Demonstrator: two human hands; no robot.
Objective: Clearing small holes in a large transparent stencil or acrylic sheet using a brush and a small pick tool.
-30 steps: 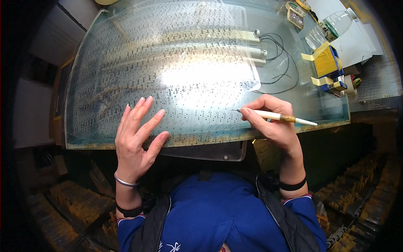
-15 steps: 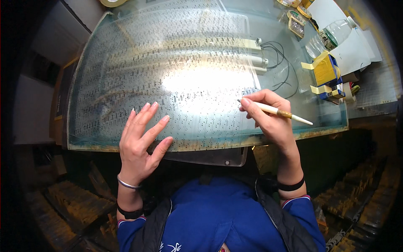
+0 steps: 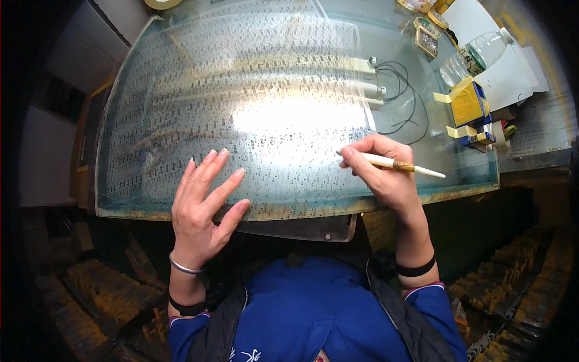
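A clear film sheet with rows of small dark marks (image 3: pixel 199 114) lies over a glass tabletop (image 3: pixel 398 111), lit brightly near its middle. My left hand (image 3: pixel 208 199) rests with fingers spread at the sheet's near edge, holding nothing. In my right hand (image 3: pixel 386 172) is a slim cream-coloured pen with a brownish-gold band (image 3: pixel 422 171), pinched between thumb and fingers. Its tip points down-left at the marked sheet, right of the bright glare; whether it touches cannot be told. The pen's rear end sticks out to the right.
Tube lamps (image 3: pixel 371 90) with black cables (image 3: pixel 410 90) show through the glass. At the right stand yellow-and-blue boxes (image 3: pixel 469 104), a clear plastic bottle (image 3: pixel 482 55) and white paper (image 3: pixel 512 78). A tape roll (image 3: pixel 161 3) sits at the far left. Dark racks (image 3: pixel 500 277) flank me below.
My right hand and the pen have shifted slightly left, and the pen tip is a little lower on the sheet. The left hand stays almost where it was.
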